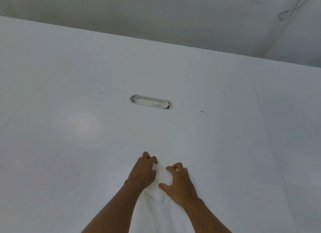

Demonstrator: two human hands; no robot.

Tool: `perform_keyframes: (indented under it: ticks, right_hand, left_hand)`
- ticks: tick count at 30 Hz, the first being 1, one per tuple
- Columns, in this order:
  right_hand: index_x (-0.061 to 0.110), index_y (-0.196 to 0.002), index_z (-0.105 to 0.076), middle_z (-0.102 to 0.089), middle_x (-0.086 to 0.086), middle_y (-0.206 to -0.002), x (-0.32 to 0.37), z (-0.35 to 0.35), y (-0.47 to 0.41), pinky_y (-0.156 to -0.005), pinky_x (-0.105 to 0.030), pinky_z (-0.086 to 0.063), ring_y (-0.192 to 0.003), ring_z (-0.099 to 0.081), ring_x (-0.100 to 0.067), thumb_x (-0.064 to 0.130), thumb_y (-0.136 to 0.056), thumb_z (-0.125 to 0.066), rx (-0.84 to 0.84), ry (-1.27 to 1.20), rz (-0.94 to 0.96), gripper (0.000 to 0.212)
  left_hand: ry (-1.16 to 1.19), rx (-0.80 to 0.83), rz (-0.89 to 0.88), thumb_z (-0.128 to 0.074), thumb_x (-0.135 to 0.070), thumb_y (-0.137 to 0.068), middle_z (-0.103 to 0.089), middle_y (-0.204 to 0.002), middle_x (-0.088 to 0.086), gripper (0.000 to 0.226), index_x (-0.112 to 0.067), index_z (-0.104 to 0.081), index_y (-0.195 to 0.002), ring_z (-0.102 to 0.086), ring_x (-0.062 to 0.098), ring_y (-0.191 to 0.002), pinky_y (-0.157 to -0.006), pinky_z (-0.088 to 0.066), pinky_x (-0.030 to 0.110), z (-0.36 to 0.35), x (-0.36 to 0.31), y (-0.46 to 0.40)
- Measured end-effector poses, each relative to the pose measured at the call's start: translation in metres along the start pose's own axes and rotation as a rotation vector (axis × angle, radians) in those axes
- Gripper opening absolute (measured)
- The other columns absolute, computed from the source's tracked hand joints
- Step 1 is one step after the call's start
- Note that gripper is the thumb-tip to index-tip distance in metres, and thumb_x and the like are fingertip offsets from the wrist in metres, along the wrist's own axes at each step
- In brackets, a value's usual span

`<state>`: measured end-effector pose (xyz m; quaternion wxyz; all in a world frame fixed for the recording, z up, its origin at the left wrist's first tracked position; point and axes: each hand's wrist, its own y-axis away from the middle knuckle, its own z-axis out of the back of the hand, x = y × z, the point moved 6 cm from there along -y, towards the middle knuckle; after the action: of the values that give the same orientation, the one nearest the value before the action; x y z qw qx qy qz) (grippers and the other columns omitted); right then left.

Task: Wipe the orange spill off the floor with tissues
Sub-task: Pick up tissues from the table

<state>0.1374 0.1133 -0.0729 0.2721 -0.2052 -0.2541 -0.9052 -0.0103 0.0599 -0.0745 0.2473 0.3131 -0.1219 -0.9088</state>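
A white tissue (162, 178) is bunched between both hands over a white table top (69, 145). My left hand (143, 170) grips its left side with the fingers curled over the top edge. My right hand (178, 182) pinches its right side, thumb on the lower part. Loose tissue hangs down between my forearms toward the bottom of the frame. No orange spill shows anywhere in the head view.
An oval cable port with a white cover (151, 102) is set into the table ahead of my hands. Beyond the table's far edge lies grey floor (156, 15), with a thin looped cable (291, 10) at the top right.
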Motion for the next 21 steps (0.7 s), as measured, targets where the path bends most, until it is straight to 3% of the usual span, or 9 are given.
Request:
perform_keyframes:
  ticks: [4,7,9,11,14,17,19,21]
  right_hand:
    - [0.032,-0.127,-0.055,-0.05,0.008,-0.12,0.0,0.002,0.008,-0.081,-0.024,-0.052,-0.112,-0.05,-0.013,0.031,-0.087,-0.066,-0.049,0.061,-0.093,0.041]
    - [0.018,-0.092,-0.071,-0.067,0.0,-0.094,-0.001,0.011,0.012,-0.072,-0.027,-0.053,-0.085,-0.064,-0.015,0.014,-0.082,-0.061,-0.051,-0.09,-0.168,0.014]
    - [0.011,-0.076,-0.068,-0.068,-0.002,-0.076,0.0,0.017,0.015,-0.06,-0.028,-0.05,-0.068,-0.06,-0.014,0.011,-0.077,-0.058,-0.031,-0.178,-0.173,0.011]
    - [0.009,-0.074,-0.065,-0.067,-0.002,-0.072,0.001,0.02,0.018,-0.057,-0.027,-0.045,-0.062,-0.054,-0.013,0.014,-0.076,-0.058,0.01,-0.266,-0.167,0.009]
    - [0.012,-0.082,-0.065,-0.068,-0.003,-0.08,0.01,0.028,0.025,-0.061,-0.032,-0.057,-0.07,-0.065,-0.021,0.02,-0.078,-0.064,0.034,-0.391,-0.129,0.009]
    - [0.015,-0.083,-0.066,-0.069,-0.005,-0.082,0.022,0.037,0.031,-0.061,-0.039,-0.062,-0.071,-0.066,-0.02,0.021,-0.082,-0.065,0.04,-0.476,-0.077,0.006]
    - [0.011,-0.082,-0.068,-0.07,-0.012,-0.084,0.032,0.045,0.037,-0.062,-0.043,-0.061,-0.065,-0.065,-0.019,0.019,-0.084,-0.064,0.065,-0.486,-0.027,0.01]
    - [0.008,-0.084,-0.068,-0.07,-0.015,-0.088,0.041,0.051,0.041,-0.061,-0.04,-0.062,-0.072,-0.067,-0.022,0.018,-0.086,-0.062,0.093,-0.517,-0.001,0.012]
  left_hand:
    - [-0.033,-0.043,0.055,-0.054,-0.03,-0.097,-0.046,-0.12,0.0,0.023,-0.016,-0.059,-0.115,-0.053,0.018,-0.105,-0.085,-0.05,0.029,-0.005,0.01,0.017]
    - [0.064,-0.048,0.065,-0.056,-0.031,-0.097,-0.051,-0.114,-0.001,0.018,-0.017,-0.06,-0.107,-0.053,0.018,-0.103,-0.086,-0.049,0.031,-0.005,0.016,0.03]
    - [0.181,-0.058,0.07,-0.058,-0.03,-0.096,-0.059,-0.106,-0.001,0.011,-0.02,-0.058,-0.1,-0.056,0.018,-0.097,-0.084,-0.048,0.031,-0.001,0.017,0.038]
    - [0.293,-0.07,0.07,-0.06,-0.028,-0.095,-0.063,-0.097,-0.002,0.008,-0.022,-0.057,-0.092,-0.057,0.016,-0.088,-0.075,-0.046,0.028,0.007,0.017,0.046]
    - [0.384,-0.126,0.073,-0.062,-0.026,-0.094,-0.064,-0.093,-0.003,0.006,-0.022,-0.058,-0.092,-0.058,0.012,-0.082,-0.069,-0.046,0.023,0.023,0.015,0.059]
    - [0.507,-0.201,0.117,-0.062,-0.026,-0.095,-0.063,-0.096,0.0,0.014,-0.028,-0.057,-0.109,-0.061,0.013,-0.081,-0.062,-0.045,0.019,0.039,0.013,0.075]
    - [0.563,-0.273,0.146,-0.059,-0.027,-0.098,-0.063,-0.101,0.004,0.024,-0.031,-0.053,-0.12,-0.062,0.016,-0.086,-0.064,-0.046,0.02,0.048,0.009,0.094]
    - [0.605,-0.337,0.175,-0.054,-0.027,-0.1,-0.064,-0.103,0.009,0.025,-0.03,-0.05,-0.124,-0.062,0.02,-0.089,-0.067,-0.048,0.024,0.054,0.005,0.113]
